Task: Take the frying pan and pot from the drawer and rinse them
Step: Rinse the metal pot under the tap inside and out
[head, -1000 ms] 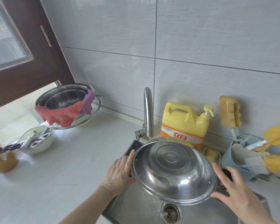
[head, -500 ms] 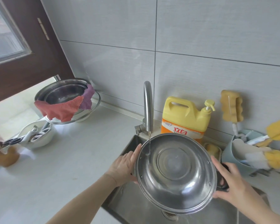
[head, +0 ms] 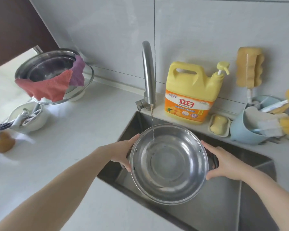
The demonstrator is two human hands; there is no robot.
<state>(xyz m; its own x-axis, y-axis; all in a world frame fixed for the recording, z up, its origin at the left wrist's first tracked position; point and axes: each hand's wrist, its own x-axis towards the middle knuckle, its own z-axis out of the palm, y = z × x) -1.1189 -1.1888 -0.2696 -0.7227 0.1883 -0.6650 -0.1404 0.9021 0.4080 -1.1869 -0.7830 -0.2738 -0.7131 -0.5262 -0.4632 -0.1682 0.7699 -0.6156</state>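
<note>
We hold a stainless steel pot (head: 169, 164) over the sink (head: 223, 205), its open mouth turned up toward us and tilted slightly. Our left hand (head: 123, 151) clasps the pot at nine o'clock, fingers (head: 133, 139) curled over the rim and around the side; the handle there is mostly hidden by the hand. Our right hand (head: 223, 161) grips the dark handle (head: 214, 161) at three o'clock, fingers closed around it, thumb along the pot's wall. A thin stream of water (head: 152, 122) falls from the faucet (head: 148, 75) at twelve o'clock and strikes the pot's inner wall near the upper left of the bowl.

On the table (head: 65, 139) behind the sink, at one o'clock from the pot, stands a yellow detergent jug (head: 190, 94), with a bar of soap in a dish (head: 219, 125) just beside it. Farther toward two o'clock a pale blue caddy (head: 244, 130) holds brushes, and a yellow sponge (head: 249, 66) stands above it against the tiled wall. At ten o'clock, well apart from the sink, stacked metal bowls (head: 48, 69) carry a red cloth (head: 45, 88) and a purple cloth (head: 78, 73) draped over the rim.
</note>
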